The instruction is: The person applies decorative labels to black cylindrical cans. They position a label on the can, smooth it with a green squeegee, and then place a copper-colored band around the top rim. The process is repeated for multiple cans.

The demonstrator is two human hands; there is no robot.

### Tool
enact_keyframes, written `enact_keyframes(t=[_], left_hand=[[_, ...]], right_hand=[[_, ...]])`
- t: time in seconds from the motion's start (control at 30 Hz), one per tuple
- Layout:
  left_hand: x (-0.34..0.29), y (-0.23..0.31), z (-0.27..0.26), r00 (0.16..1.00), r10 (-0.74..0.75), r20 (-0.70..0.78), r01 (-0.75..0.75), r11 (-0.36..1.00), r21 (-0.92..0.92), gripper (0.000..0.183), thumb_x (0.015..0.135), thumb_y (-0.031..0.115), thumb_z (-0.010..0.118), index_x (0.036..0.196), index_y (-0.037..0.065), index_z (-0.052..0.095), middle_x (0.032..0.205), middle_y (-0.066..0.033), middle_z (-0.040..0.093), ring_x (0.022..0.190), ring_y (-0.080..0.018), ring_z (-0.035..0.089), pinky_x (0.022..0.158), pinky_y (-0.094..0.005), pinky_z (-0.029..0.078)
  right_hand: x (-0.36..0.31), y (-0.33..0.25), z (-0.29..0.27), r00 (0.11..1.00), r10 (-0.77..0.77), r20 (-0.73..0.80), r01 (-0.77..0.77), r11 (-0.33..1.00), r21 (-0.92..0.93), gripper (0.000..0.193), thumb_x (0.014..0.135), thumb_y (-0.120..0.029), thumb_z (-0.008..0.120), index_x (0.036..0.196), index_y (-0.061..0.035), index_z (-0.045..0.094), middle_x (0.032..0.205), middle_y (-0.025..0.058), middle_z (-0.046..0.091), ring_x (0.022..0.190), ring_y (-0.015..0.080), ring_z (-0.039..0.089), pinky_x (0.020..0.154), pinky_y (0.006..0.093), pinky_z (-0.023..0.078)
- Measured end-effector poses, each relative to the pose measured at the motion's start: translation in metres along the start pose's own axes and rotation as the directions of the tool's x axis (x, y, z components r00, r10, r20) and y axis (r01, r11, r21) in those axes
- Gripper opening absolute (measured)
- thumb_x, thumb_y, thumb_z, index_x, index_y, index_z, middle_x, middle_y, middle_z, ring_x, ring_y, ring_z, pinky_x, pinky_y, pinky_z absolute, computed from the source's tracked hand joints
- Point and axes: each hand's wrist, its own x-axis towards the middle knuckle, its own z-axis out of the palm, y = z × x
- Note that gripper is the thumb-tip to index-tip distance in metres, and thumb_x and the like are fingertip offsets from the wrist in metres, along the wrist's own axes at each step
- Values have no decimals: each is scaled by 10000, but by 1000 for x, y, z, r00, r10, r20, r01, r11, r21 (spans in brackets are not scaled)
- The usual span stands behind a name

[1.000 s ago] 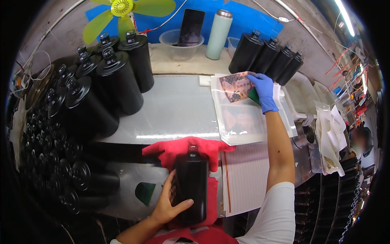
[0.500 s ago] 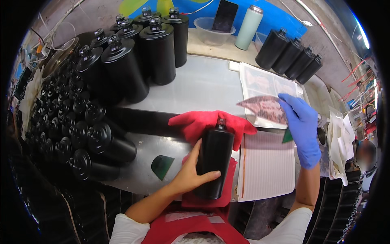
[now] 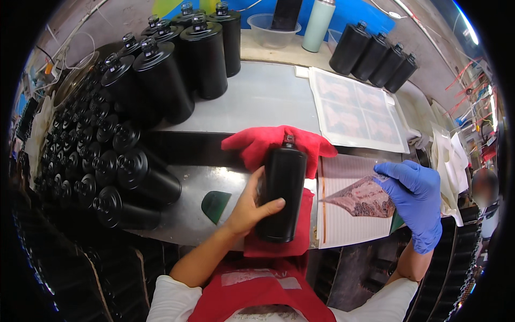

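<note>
My bare left hand (image 3: 248, 212) is wrapped round a matte black glass bottle (image 3: 283, 190), which leans slightly with its neck away from me. Behind and under the bottle lie a red glove (image 3: 257, 147) and a red cloth (image 3: 284, 248). My right hand (image 3: 416, 196), in a blue glove, pinches a printed decal sheet (image 3: 359, 197) by its edge. The decal hangs in a curl toward the left, above lined paper (image 3: 348, 232). Part of a green scraper (image 3: 397, 221) shows beneath the right hand, apparently held in the same grip.
A second green scraper (image 3: 216, 206) lies on the metal table left of my left hand. Many black bottles (image 3: 161, 80) crowd the left side. Several more stand at back right (image 3: 351, 48). A stack of printed sheets (image 3: 357, 110), a plastic bowl (image 3: 274, 33) and a flask (image 3: 318, 26) are farther back.
My right hand has come toward me and slightly right, bringing the decal sheet from over the printed stack to above the lined paper. My left hand still holds the bottle.
</note>
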Motion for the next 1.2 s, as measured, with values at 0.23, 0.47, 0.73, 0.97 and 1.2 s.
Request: enact_keyframes(t=[0.23,0.47,0.73,0.97,1.2], left_hand=[[-2,-3,-3,998,-5,68,6,1000,-13,795,874,161,599,1437,-4,62,1396,-138,321,1269,-198,365,1047,-319,288],[2,-17,-12,996,83,41,-91,971,221,860,873,344,595,1439,-17,58,1427,-138,285,1309,-221,315,1065,-348,251],[-45,75,44,884,364,295,-467,728,501,780,610,202,864,1236,-35,463,1145,-130,520,1023,-201,550,873,-311,455],[-54,66,45,937,325,129,-341,770,539,290,743,-97,672,1017,-72,580,971,-118,614,836,-147,615,774,-282,511],[-56,63,41,984,153,88,-163,980,116,193,738,-106,650,920,-51,618,946,-146,631,821,-153,606,753,-264,480]], right_hand=[[-13,-13,-2,985,-97,145,100,995,-11,156,733,-162,708,866,-91,669,659,67,600,539,236,586,501,293,459],[-19,-33,0,947,-188,261,143,973,181,132,773,-271,688,843,-161,676,643,27,595,532,213,589,480,298,452],[-10,-49,33,891,-358,280,313,930,191,203,831,-354,598,842,-152,614,635,21,542,536,217,578,430,335,399],[-13,-52,29,871,-120,477,-53,941,334,306,800,-360,633,1010,-138,612,750,61,613,663,257,614,587,321,471],[-32,-24,40,909,49,415,-296,777,555,170,698,-134,762,832,-68,681,744,30,588,645,123,552,569,237,428]])
